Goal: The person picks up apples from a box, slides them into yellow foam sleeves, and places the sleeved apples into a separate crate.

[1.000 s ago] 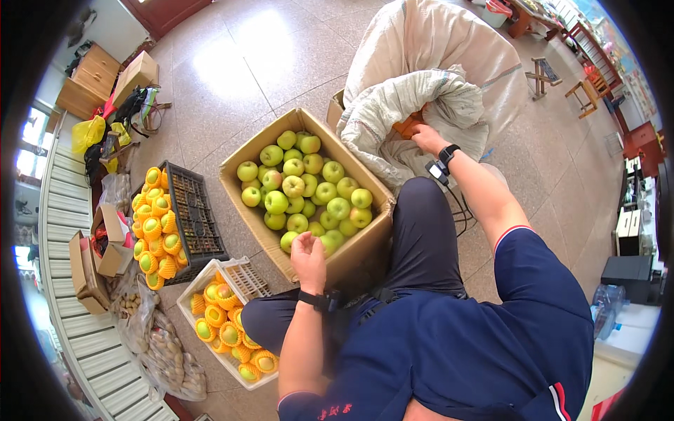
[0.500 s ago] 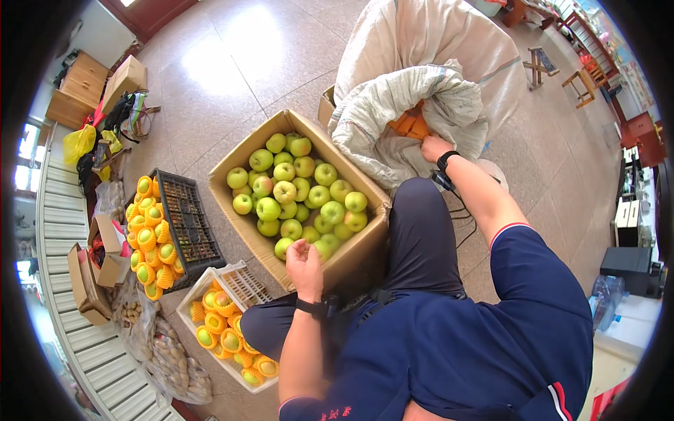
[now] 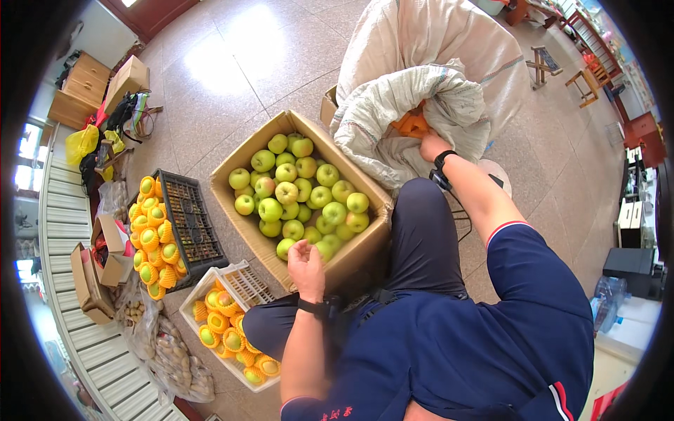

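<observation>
Green apples fill an open cardboard box in front of me. My left hand is over the box's near edge beside the closest apples, its fingers curled inward; whether anything is in them is hidden. To the right, a white woven sack stands with its rim rolled down. My right hand reaches into its mouth, closed at the orange foam net sleeves inside; the fingertips are partly hidden.
At the left, a white plastic crate and a black crate stand by apples in yellow-orange foam nets. Plastic bags lie beyond them. A large pale sack rises behind the woven one; a small stool stands farther right.
My right hand has shifted slightly at the orange sleeves, which have changed shape a little in the sack. My left hand stays by the box's near edge.
</observation>
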`<state>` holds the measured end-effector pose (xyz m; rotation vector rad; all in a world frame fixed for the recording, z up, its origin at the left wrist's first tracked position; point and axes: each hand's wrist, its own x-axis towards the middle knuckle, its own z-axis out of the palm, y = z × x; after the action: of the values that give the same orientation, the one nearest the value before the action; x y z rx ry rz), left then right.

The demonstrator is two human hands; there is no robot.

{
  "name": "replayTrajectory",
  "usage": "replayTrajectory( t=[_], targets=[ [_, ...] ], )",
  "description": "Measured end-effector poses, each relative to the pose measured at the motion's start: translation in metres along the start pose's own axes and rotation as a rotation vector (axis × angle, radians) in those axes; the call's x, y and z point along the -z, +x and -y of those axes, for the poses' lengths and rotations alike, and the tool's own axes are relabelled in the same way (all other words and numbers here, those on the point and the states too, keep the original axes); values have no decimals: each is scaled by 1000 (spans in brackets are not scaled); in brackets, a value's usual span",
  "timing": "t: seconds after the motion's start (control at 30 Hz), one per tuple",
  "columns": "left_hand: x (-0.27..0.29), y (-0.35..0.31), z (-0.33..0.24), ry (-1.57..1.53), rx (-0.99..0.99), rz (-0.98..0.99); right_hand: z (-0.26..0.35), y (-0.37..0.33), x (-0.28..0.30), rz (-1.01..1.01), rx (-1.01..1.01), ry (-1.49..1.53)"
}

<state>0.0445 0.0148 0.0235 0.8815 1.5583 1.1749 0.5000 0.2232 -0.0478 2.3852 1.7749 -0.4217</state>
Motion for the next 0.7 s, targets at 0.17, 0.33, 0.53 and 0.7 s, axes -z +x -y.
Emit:
replayTrajectory(
  t=[0.17,0.33,0.53,0.7],
  targets=[
    [8,3,10,18,-25,18,7,-3,2,-483,109,390],
    [10,1,6,23,-29,13,14,-12,21,-517,66,665],
    [8,-1,2,13,-22,-22,8,-10,27,-537,-27,747],
    [2,-3,-1,-40,-6,-3,-7,-1,23,-786,-75,678]
  ],
)
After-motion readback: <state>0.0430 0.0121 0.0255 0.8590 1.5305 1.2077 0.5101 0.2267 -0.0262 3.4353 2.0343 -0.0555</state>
